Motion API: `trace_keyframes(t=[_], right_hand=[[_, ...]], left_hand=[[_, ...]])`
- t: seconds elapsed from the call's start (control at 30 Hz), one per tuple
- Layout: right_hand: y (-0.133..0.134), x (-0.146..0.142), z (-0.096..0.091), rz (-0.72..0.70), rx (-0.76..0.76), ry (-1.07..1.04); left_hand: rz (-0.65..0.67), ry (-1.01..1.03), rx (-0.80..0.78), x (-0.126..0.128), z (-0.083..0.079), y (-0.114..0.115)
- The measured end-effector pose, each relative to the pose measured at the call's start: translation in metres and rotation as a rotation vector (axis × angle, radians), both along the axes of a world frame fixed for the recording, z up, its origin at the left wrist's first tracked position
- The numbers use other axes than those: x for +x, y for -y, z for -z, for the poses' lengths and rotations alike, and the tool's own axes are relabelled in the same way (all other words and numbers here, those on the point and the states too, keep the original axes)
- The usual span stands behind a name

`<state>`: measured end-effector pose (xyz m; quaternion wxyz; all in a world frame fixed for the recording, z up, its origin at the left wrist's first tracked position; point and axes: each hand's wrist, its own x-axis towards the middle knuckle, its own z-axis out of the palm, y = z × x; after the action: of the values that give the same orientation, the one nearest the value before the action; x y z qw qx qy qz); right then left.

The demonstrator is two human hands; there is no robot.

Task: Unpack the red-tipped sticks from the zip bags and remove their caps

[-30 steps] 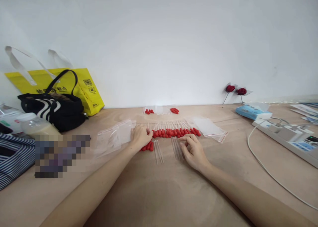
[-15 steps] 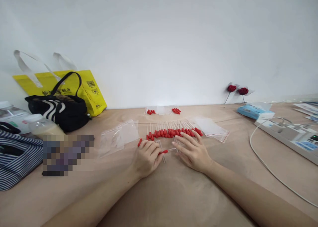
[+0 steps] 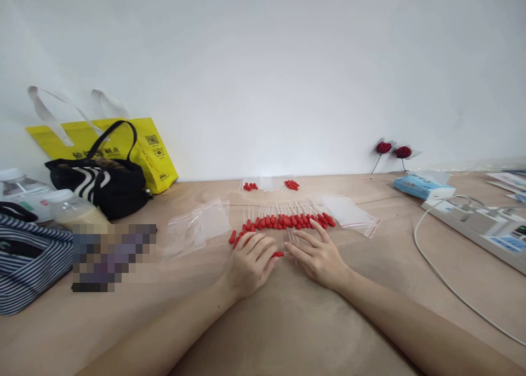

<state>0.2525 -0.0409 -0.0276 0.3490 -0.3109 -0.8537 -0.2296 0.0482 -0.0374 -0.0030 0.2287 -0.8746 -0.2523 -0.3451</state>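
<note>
A row of clear glass droppers with red rubber bulbs (image 3: 287, 220) lies across the middle of the brown table (image 3: 287, 321). My left hand (image 3: 251, 261) rests just in front of the row's left end, fingers curled around a dropper's red bulb (image 3: 278, 254). A few loose red bulbs (image 3: 234, 237) lie by its knuckles. My right hand (image 3: 315, 255) lies beside it with fingers stretched flat on the clear tubes, fingertips close to the held bulb.
Clear zip bags (image 3: 197, 225) lie to the left and more bags (image 3: 349, 211) to the right of the row. Bagged droppers (image 3: 269, 184) sit near the wall. A black striped handbag (image 3: 101, 184), yellow bag (image 3: 123, 146), bottles, a power strip (image 3: 485, 225) and cable surround.
My left hand pulled back from the row's left end toward me with a red-bulbed dropper. My right hand flattened out and shifted in beside it.
</note>
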Motion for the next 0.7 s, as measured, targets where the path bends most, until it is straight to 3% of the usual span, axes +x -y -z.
trace_keyframes(t=[0.17,0.7], right_hand=[[0.003,-0.002,-0.002,0.012,0.045,0.028],[0.003,-0.006,0.005,-0.062,0.103,-0.019]], left_hand=[[0.0,0.029,-0.066,0.007,0.004,-0.002],[0.051,-0.012,-0.048,0.002,0.01,-0.003]])
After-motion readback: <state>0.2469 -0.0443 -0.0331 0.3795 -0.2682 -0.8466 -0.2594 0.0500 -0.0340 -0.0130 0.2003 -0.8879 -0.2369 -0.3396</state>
